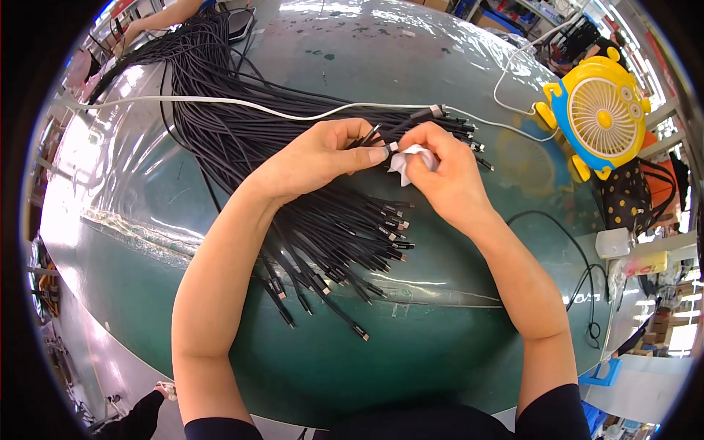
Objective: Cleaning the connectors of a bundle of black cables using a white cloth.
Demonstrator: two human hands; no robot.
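Note:
My left hand (334, 155) is closed round the plug end of a black cable (372, 137), its thumb and fingers pinching just behind the metal tip. Close beside it, my right hand (444, 170) pinches a crumpled white cloth or tissue (412, 161) against or right at that plug; the exact contact is hidden by my fingers. Under and around both hands lies a large bundle of black cables (220, 121). One group of cable ends (367, 235) fans out below my left hand, and another group of plugs (462, 130) points right, beyond my right hand.
A white cord (293, 116) crosses over the bundle. At the right stands a yellow and blue fan (603, 117), with a polka-dot bag (627, 194) and a white adapter (613, 243) below it. The green table (425, 352) has a clear plastic cover. Another person's arm (165, 16) reaches in at the far left.

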